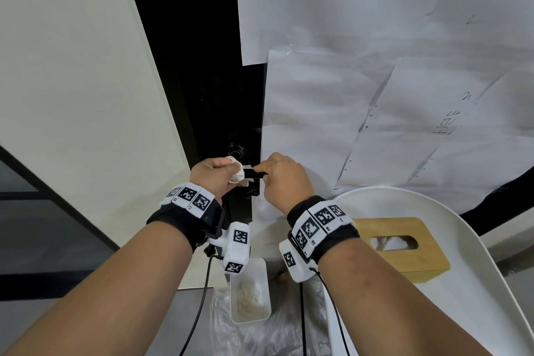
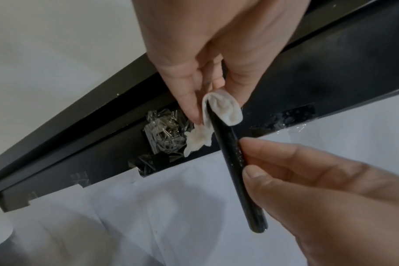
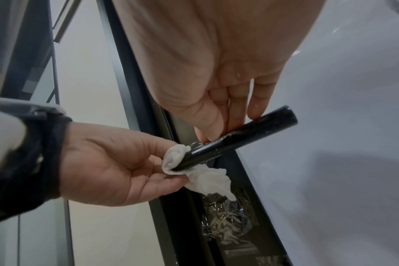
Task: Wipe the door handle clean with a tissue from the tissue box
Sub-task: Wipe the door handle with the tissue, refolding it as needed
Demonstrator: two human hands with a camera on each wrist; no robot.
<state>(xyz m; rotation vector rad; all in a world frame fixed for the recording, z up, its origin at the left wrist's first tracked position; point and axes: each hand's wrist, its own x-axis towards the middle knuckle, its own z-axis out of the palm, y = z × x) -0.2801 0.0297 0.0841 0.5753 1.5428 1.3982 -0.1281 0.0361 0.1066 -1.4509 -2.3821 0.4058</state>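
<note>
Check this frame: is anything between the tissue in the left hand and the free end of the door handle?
Yes: the right hand pinches the door handle partway along, ahead of the tissue the left hand has wrapped near its base.

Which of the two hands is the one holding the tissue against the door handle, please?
The left hand: it pinches the crumpled tissue around the door handle, while the right hand holds the handle bare.

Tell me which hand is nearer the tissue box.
Right. The right hand holds the door handle, with the tissue box below it on the same side. The left hand wraps the tissue around the handle, farther away.
</note>
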